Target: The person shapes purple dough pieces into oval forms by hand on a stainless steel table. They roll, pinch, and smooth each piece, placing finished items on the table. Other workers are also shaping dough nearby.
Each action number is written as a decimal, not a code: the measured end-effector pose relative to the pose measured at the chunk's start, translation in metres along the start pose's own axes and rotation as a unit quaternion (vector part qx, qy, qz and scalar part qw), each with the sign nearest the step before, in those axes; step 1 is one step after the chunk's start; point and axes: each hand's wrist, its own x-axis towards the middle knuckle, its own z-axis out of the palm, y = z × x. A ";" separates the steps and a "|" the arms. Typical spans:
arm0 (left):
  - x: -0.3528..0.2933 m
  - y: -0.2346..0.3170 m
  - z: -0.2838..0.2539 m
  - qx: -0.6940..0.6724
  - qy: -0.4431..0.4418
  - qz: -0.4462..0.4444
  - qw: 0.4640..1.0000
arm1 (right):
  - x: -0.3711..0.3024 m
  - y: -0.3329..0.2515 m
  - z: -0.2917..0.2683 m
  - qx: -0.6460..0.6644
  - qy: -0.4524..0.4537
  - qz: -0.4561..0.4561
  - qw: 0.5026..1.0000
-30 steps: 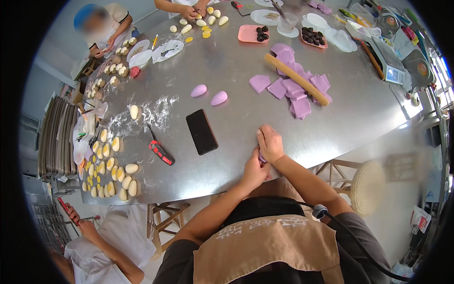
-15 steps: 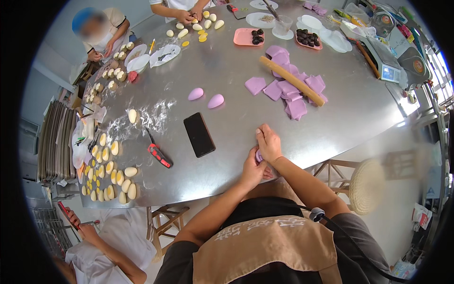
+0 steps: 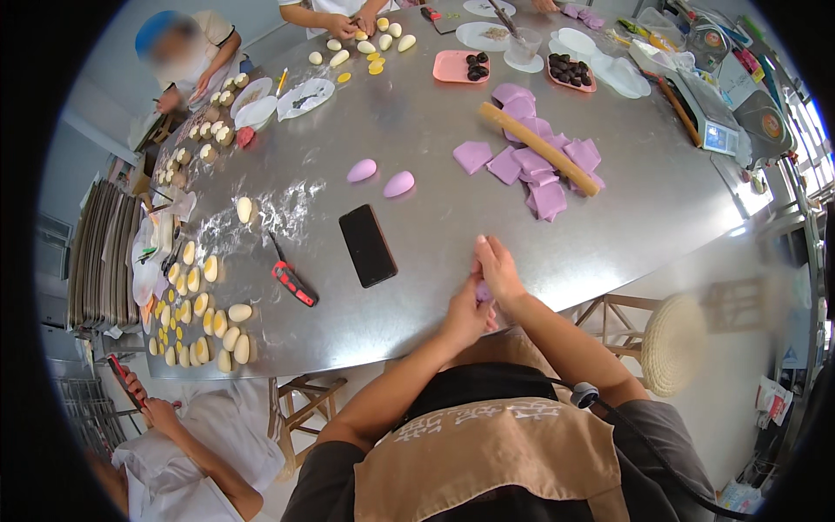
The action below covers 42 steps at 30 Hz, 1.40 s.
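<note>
Two bare hands were pressed together over the near edge of a metal table (image 3: 435,261), in front of a tan apron (image 3: 487,461). The left hand (image 3: 468,311) was curled round a purple lump (image 3: 484,292), which showed between the palms; the right hand (image 3: 500,270) lay against it with its fingers nearly straight, and whether those fingers gripped it I could not tell. At the lower left, a person in white (image 3: 204,444) held a red phone (image 3: 123,379). A round woven stool (image 3: 674,344) stood to the right, off the table.

Beyond the hands and to their left lay a black phone (image 3: 367,246), and left of that a red-and-black handled tool (image 3: 293,284). Cream and yellow egg shapes (image 3: 230,338) crowded the table's left side. Farther out, two purple eggs (image 3: 398,184) lay near each other; to their right, a rolling pin (image 3: 539,148) rested across a pile of purple squares (image 3: 548,200). Beyond these were a pink tray (image 3: 452,65) partly filled with dark balls (image 3: 477,68), a scale (image 3: 709,104) at the right, and a person in a blue cap (image 3: 156,33) at the far left.
</note>
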 end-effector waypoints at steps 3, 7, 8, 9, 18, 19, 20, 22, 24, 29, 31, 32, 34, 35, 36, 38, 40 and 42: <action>-0.003 -0.023 -0.004 0.166 -0.004 0.135 0.977 | -0.027 -0.012 0.003 -0.151 0.056 -0.162 0.974; 0.008 -0.002 0.003 -0.039 0.018 -0.020 0.999 | 0.012 0.002 -0.001 -0.105 0.083 -0.204 0.970; 0.008 0.001 0.008 -0.102 0.018 -0.035 0.994 | 0.015 0.005 -0.001 -0.089 0.072 -0.151 0.982; 0.009 0.003 0.007 -0.102 0.005 -0.036 0.994 | 0.017 0.006 -0.002 -0.072 0.062 -0.096 0.991; 0.005 0.007 0.004 -0.002 0.034 -0.017 0.999 | 0.014 0.006 -0.001 -0.115 0.089 -0.235 0.961; 0.005 0.009 0.007 -0.055 0.037 -0.024 0.997 | 0.020 0.003 -0.001 -0.092 0.092 -0.217 0.968; 0.006 0.011 0.009 -0.108 0.039 -0.032 0.993 | 0.019 -0.001 -0.001 -0.086 0.077 -0.131 0.985; 0.005 0.008 0.007 -0.088 0.023 -0.022 0.996 | 0.016 0.001 -0.006 0.023 -0.007 0.001 1.000; 0.003 -0.003 -0.001 0.061 -0.013 0.011 0.998 | 0.003 0.003 -0.003 0.006 -0.016 -0.019 1.000; 0.005 -0.001 0.006 0.020 0.032 0.035 0.999 | 0.011 0.000 -0.004 -0.133 0.100 -0.250 0.954; 0.005 0.011 0.012 -0.092 0.054 -0.021 0.994 | 0.019 0.006 -0.003 -0.064 0.059 -0.154 0.984; 0.007 0.011 0.010 -0.086 0.043 -0.023 0.995 | 0.020 0.009 -0.003 -0.011 0.024 -0.071 0.997; 0.007 0.004 0.004 -0.074 0.026 -0.033 0.996 | 0.009 0.005 -0.003 -0.003 -0.005 -0.004 1.000; 0.005 0.000 0.001 -0.002 0.019 0.001 1.000 | -0.007 -0.008 -0.003 -0.045 0.003 -0.021 0.999; 0.002 -0.005 -0.001 0.071 0.011 0.034 0.997 | -0.016 -0.015 -0.002 -0.087 0.010 -0.039 0.995; 0.004 -0.009 -0.004 0.126 -0.010 0.077 0.989 | -0.010 0.002 0.000 -0.130 0.062 -0.191 0.971; 0.004 -0.001 0.001 0.042 0.019 0.020 0.999 | 0.005 0.005 -0.001 -0.141 0.104 -0.271 0.947; 0.000 0.011 0.007 -0.048 0.031 -0.021 0.998 | 0.013 0.003 -0.002 -0.097 0.078 -0.172 0.977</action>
